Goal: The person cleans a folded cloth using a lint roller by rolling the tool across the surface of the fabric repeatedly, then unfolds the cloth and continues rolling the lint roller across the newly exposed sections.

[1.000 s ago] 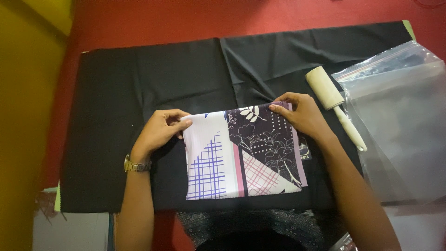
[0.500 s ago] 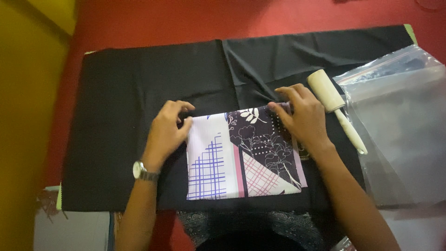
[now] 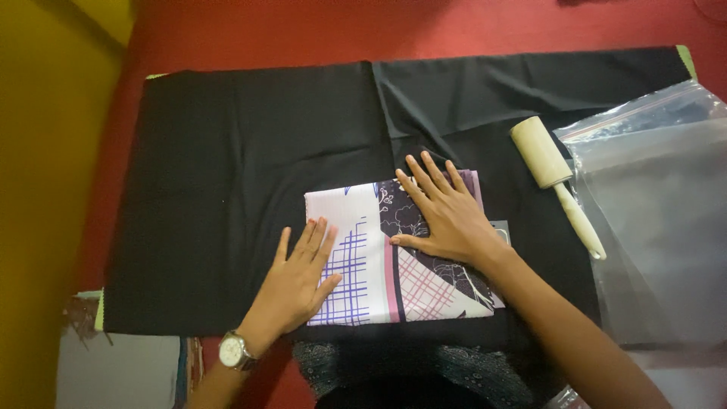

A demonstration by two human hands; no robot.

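I am pressing my left hand [image 3: 297, 279] flat, fingers spread, gripping nothing, on the folded patterned cloth's [image 3: 397, 254] left part. My right hand [image 3: 443, 214], equally flat, is hiding its upper right area. The cloth is lying on the black fabric [image 3: 227, 189] near the surface's front edge. The lint roller [image 3: 555, 184] is resting beside the clear bag [image 3: 659, 227], which is running out of view at the right.
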